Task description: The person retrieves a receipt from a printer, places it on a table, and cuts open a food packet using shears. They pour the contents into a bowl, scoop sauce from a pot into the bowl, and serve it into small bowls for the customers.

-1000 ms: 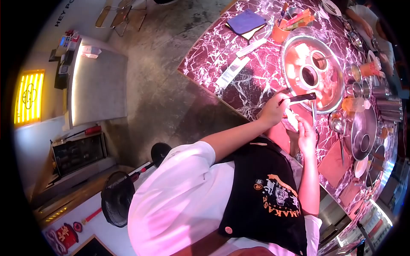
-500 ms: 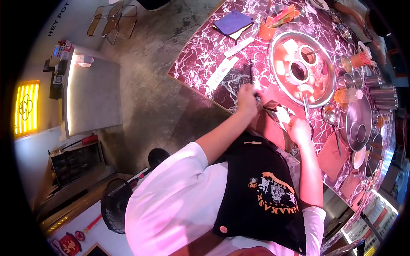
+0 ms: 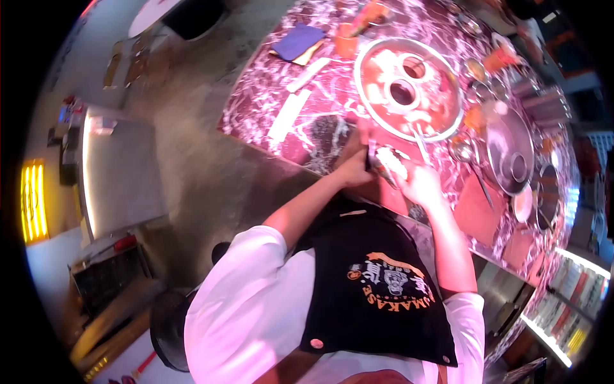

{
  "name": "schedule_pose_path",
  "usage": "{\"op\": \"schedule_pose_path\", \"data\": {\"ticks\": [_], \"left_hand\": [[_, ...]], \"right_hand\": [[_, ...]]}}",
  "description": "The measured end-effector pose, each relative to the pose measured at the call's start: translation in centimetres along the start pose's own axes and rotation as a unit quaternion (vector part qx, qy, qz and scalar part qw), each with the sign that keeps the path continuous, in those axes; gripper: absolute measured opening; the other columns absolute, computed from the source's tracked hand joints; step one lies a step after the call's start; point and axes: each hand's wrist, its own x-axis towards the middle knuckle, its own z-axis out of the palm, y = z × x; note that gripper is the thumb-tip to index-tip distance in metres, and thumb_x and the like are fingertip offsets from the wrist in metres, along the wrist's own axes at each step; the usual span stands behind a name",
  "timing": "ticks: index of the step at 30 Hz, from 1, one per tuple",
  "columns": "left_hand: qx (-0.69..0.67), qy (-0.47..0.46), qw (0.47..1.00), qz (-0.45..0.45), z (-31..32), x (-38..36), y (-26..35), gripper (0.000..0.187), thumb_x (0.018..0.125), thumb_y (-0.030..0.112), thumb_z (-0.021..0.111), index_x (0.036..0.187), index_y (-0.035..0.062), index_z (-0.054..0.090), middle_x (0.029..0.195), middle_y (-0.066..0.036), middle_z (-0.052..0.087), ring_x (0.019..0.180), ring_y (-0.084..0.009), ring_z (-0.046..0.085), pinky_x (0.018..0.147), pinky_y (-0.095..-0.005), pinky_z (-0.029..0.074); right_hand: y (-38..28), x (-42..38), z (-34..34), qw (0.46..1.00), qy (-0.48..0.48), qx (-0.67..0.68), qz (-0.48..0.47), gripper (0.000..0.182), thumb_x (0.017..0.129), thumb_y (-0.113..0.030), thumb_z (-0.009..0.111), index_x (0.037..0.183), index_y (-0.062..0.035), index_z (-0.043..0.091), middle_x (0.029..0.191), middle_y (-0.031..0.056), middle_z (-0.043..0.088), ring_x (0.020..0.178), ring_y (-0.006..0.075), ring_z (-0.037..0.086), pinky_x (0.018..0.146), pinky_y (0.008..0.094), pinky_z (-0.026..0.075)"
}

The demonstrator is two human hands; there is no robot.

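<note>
My left hand is closed at the table's front edge around a dark, narrow object whose kind is blurred. Close beside it on the right, my right hand grips a whitish piece with dark edges. That piece lies between both hands, and its exact kind is not clear. Just beyond them stands a round metal pot of reddish broth with two ring-shaped openings. A shiny long-handled utensil leans over the pot's near rim.
The marbled table carries a dark blue book or folded cloth, white paper strips and an orange cup. At right are a reddish mat, a wide grey pan and metal cups. A black fan stands behind at left.
The view has shifted, so the table appears further left. My left hand has come in closer to the right hand, and the dark object has swung in beside the whitish piece.
</note>
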Motion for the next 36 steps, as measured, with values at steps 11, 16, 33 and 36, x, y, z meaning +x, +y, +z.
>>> {"op": "schedule_pose_path", "data": {"ticks": [11,16,33,36], "left_hand": [[-0.318,-0.11,0.941,-0.033,6.8,6.2,10.5,0.045,0.08,-0.004,0.061,0.123,0.0009,0.047,0.111,-0.007,0.059,0.102,-0.0161,0.056,0.087,-0.03,0.045],[-0.247,-0.086,0.965,-0.028,12.7,11.5,11.6,0.043,0.078,-0.003,0.063,0.119,0.002,0.051,0.108,-0.008,0.061,0.101,-0.017,0.057,0.087,-0.0312,0.045],[-0.094,-0.011,0.988,-0.126,21.3,13.3,17.7,0.031,0.081,0.012,0.064,0.109,0.001,0.058,0.089,-0.009,0.066,0.082,-0.0166,0.062,0.074,-0.0312,0.047],[-0.123,-0.037,0.978,-0.167,21.0,11.2,17.3,0.03,0.081,0.01,0.064,0.109,0.0008,0.057,0.086,-0.007,0.065,0.078,-0.015,0.06,0.071,-0.0309,0.047]], "right_hand": [[10.6,-7.2,-7.1,0.992,0.061,0.109,0.011,0.026,0.074,-0.03,0.061,0.084,-0.0061,0.062,0.077,0.0155,0.063,0.074,0.0339,0.063,0.066,0.0436,0.049],[16.2,-10.5,-14.6,0.975,0.088,0.196,0.059,0.027,0.074,-0.028,0.066,0.088,-0.0052,0.063,0.075,0.0162,0.064,0.07,0.0306,0.064,0.064,0.038,0.049],[42.9,-4.2,-10.6,0.928,0.27,0.125,0.225,0.041,0.077,-0.036,0.062,0.106,-0.0073,0.063,0.099,0.0201,0.064,0.094,0.0351,0.061,0.083,0.041,0.048],[43.6,-4.1,-6.0,0.908,0.267,0.226,0.231,0.041,0.076,-0.035,0.065,0.107,-0.0082,0.062,0.103,0.0173,0.064,0.096,0.0326,0.062,0.085,0.0381,0.047]]}}
